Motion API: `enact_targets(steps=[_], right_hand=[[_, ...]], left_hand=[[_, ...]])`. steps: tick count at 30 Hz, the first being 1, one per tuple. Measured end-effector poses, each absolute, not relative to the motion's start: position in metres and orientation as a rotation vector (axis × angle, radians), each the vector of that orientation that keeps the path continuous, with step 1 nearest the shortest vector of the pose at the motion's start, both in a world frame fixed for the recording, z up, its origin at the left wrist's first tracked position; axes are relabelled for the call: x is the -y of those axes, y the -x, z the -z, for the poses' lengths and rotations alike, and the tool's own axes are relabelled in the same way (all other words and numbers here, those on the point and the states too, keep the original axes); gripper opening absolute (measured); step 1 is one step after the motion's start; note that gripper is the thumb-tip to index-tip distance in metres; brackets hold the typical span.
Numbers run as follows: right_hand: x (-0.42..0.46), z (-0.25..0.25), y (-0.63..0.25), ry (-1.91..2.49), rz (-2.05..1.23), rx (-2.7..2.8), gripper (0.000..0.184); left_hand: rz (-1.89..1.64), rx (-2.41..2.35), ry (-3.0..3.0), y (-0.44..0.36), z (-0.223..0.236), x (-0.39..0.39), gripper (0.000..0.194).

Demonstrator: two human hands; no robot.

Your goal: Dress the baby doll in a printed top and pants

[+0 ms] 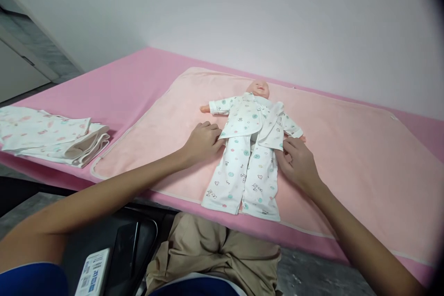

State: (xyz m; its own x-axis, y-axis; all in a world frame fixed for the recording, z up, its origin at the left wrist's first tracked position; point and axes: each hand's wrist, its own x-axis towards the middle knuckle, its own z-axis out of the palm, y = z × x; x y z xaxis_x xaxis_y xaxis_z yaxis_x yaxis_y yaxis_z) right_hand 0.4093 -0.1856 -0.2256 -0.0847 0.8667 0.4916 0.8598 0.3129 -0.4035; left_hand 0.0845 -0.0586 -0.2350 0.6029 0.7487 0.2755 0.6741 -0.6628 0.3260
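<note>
On its back lies a baby doll, dressed in a white printed baby shirt and matching baby pants. The shirt front is partly open, with its flap on the right folded aside. At the shirt's lower left corner, my left hand is closed, fingertips pinching the hem beside the pants' waist. My right hand is closed at the opposite side, pinching cloth at the shirt's lower right edge. Whether either hand also grips the waistband is hidden. The pant legs lie flat toward me, with no feet showing.
A pale pink blanket lies beneath the doll on a pink-covered table. Folded printed baby clothes sit at the left edge. A white wall stands behind. Below the table, a white box rests on a black seat.
</note>
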Motion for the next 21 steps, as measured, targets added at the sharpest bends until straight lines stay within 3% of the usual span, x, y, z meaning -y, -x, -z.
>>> enact_targets(steps=[4, 7, 10, 14, 18, 21], right_hand=[[0.177, 0.202, -0.420, 1.503, -0.244, 1.848, 0.039], [0.142, 0.184, -0.430, 1.743, -0.369, 1.586, 0.052], [0.090, 0.171, -0.441, 2.023, -0.567, 1.375, 0.055], [0.032, 0.168, -0.441, 1.926, -0.732, 1.172, 0.053], [0.007, 0.182, -0.424, 1.706, -0.772, 1.140, 0.049], [0.000, 0.193, -0.415, 1.592, -0.810, 1.082, 0.051]], left_hand=[[-0.513, -1.187, -2.822, -0.074, 0.220, 0.064, 0.032], [-0.583, -1.147, -2.783, -0.088, 0.196, 0.057, 0.027], [-0.674, -1.208, -2.604, -0.124, 0.169, 0.033, 0.038], [-0.535, -1.339, -2.429, -0.186, 0.143, -0.007, 0.061], [-0.270, -1.448, -2.277, -0.227, 0.133, -0.030, 0.051], [-0.286, -1.498, -2.294, -0.239, 0.137, -0.037, 0.039]])
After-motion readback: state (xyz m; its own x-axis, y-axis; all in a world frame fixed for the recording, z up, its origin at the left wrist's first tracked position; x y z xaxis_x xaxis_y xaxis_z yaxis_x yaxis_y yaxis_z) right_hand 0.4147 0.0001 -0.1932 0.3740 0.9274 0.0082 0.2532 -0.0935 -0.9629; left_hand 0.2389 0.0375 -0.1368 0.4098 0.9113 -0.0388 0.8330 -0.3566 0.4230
